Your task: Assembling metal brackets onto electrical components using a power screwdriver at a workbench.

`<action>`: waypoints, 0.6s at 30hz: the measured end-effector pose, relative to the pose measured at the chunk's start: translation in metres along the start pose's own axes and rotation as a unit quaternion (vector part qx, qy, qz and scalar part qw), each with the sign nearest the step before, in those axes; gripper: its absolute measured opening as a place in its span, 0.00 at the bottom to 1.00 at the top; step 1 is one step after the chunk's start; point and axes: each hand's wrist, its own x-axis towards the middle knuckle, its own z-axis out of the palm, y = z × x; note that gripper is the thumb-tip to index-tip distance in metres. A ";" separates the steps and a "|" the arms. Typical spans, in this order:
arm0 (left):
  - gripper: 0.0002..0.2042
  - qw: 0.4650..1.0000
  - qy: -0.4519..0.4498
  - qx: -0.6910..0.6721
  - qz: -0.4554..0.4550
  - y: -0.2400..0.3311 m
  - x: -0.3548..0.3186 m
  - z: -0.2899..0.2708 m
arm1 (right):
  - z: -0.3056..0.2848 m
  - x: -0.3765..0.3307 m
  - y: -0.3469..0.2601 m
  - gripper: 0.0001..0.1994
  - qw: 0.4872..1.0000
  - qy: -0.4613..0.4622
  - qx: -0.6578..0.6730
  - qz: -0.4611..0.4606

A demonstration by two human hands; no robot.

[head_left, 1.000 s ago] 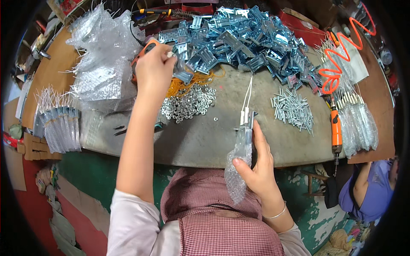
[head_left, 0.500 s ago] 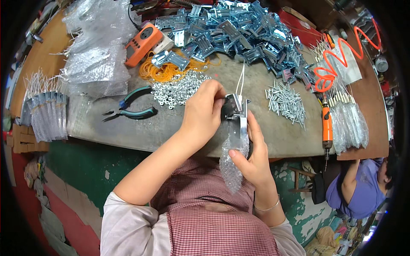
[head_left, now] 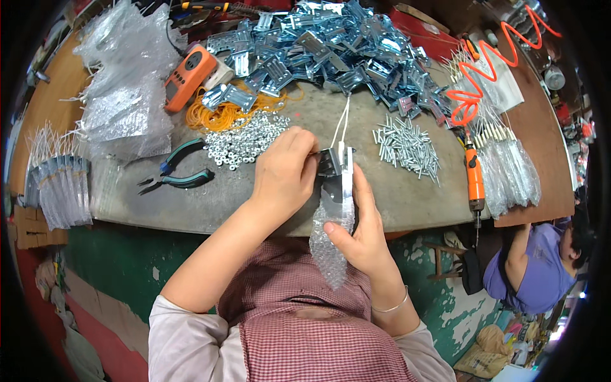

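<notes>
A slim metal part in a bubble-wrap sleeve (head_left: 330,248) is held upright over the bench's front edge, two white wires (head_left: 342,121) rising from its top. My right hand (head_left: 361,239) is closed round it, thumb on the wrap and fingers along the far right side. A shiny metal bracket (head_left: 329,163) sits at its upper end. Against that bracket's left side, my left hand (head_left: 286,167) is closed with fingers pinched; what lies between the fingertips is hidden. Small metal nuts (head_left: 245,141) are heaped left of this hand, and loose screws (head_left: 407,146) lie to the right.
Blue-silver brackets (head_left: 331,48) form a big pile at the back. Pliers (head_left: 175,172), orange rubber bands (head_left: 219,111) and an orange socket box (head_left: 191,73) lie left. An orange electric screwdriver (head_left: 474,175) hangs right by wrapped parts (head_left: 509,172). Another person (head_left: 534,267) sits far right.
The bench and its things sit a little further left in the picture. Both hands keep their hold at nearly the same spot, with the left fingers still at the bracket.
</notes>
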 end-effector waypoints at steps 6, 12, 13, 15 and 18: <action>0.09 0.998 -0.008 -0.005 -0.066 0.003 -0.001 -0.003 | -0.001 0.002 -0.008 0.44 0.996 -0.021 -0.080 -0.037; 0.07 0.947 -0.046 -0.128 -0.291 0.021 -0.010 -0.001 | -0.001 0.000 -0.009 0.45 0.991 -0.027 -0.123 -0.044; 0.09 0.941 -0.025 -0.181 -0.286 0.029 -0.017 -0.003 | -0.001 0.001 -0.008 0.45 0.990 -0.025 -0.127 -0.046; 0.16 0.959 -0.007 -0.200 -0.200 0.033 -0.036 -0.008 | 0.001 0.003 -0.007 0.46 0.988 -0.028 -0.137 -0.064; 0.20 0.971 -0.076 -0.160 -0.160 0.035 -0.041 -0.015 | -0.001 0.005 -0.012 0.48 0.983 -0.026 -0.160 -0.082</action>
